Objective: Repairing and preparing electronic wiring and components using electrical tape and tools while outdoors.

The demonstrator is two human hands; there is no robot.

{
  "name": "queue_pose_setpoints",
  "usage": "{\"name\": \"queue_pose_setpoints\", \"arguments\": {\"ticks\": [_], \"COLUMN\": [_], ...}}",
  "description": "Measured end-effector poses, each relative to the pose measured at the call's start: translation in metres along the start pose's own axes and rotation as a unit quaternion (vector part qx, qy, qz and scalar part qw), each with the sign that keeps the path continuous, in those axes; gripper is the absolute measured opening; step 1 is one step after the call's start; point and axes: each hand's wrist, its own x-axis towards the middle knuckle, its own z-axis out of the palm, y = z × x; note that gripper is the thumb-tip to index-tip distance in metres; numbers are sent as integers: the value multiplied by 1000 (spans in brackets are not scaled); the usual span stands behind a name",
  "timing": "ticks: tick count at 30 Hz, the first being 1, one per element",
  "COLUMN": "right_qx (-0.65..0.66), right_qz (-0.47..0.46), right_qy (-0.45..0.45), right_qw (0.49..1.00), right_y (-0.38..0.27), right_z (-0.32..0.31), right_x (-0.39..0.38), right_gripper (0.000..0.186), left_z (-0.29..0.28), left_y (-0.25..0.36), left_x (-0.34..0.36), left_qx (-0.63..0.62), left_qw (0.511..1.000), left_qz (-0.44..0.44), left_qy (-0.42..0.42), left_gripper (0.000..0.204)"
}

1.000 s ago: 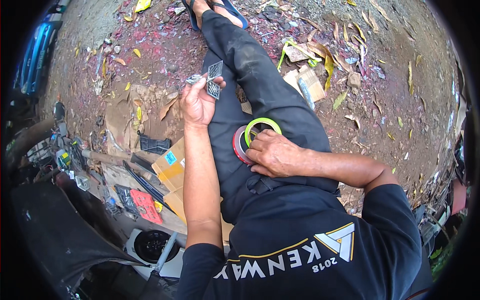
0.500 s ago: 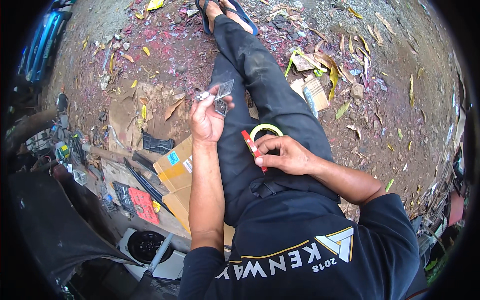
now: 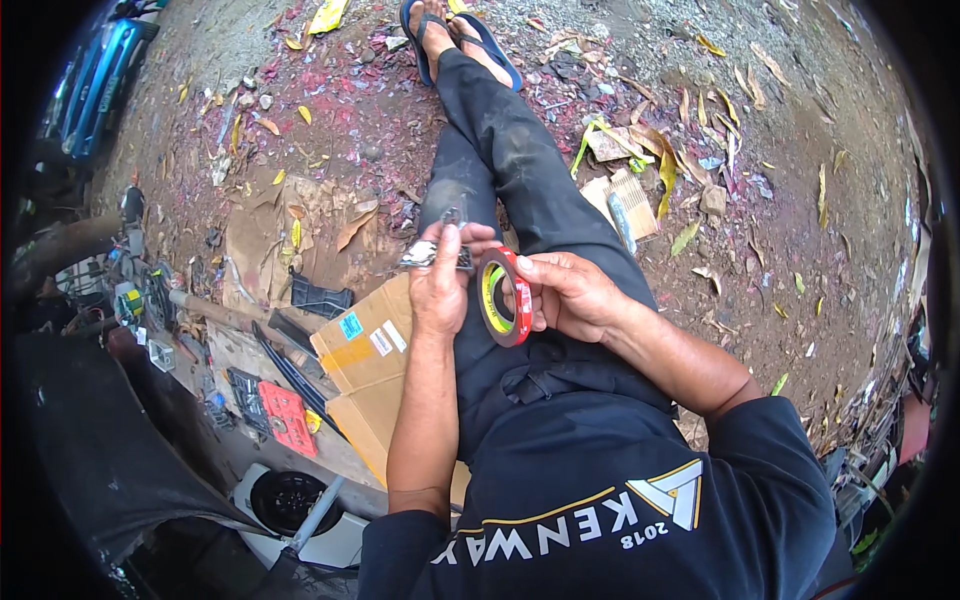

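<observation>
My left hand (image 3: 437,295) is closed, thumb up, on a small clear and dark plastic piece (image 3: 424,254) with a whitish, shiny part at its left. The fingers hide some of it, so its exact kind is unclear. Close beside it, over my lap, my right hand (image 3: 572,296) grips a roll of red tape (image 3: 524,300). The roll stands tilted, its dark side and yellow-green inner ring facing left. Thumb and fingers pinch its right edge. Fingertips of the left hand come very near the top of the roll; whether they touch it I cannot tell.
My crossed legs (image 3: 540,190) in dark trousers stretch ahead over littered soil. To the left lie a flattened cardboard box (image 3: 365,345), a black plastic part (image 3: 320,293) and a red tool case (image 3: 288,418). A white machine with a round black opening (image 3: 292,500) stands at lower left.
The tape roll has been lifted and turned so its flat side shows, closer to my left hand. My left hand has come down and right, and the plastic piece is turned differently.
</observation>
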Motion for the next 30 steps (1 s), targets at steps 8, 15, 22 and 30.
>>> {"name": "queue_pose_setpoints", "arguments": {"ticks": [8, 15, 22, 30], "right_qx": [-321, -499, -471, -418], "right_qz": [-94, -264, -219, -241], "right_qy": [58, 45, 64, 16], "right_qw": [941, 824, 852, 876], "right_y": [-20, -47, -49, -53], "right_z": [9, 18, 5, 4], "right_x": [-3, -12, -4, -5], "right_gripper": [31, 22, 6, 6], "left_z": [15, 14, 24, 18], "left_y": [-1, 17, 29, 27], "left_x": [-1, 6, 6, 12], "left_qx": [111, 234, 351, 347], "left_qw": [994, 968, 925, 925], "left_qz": [4, 70, 122, 111], "left_qy": [11, 62, 79, 104], "left_gripper": [27, 30, 32, 31]}}
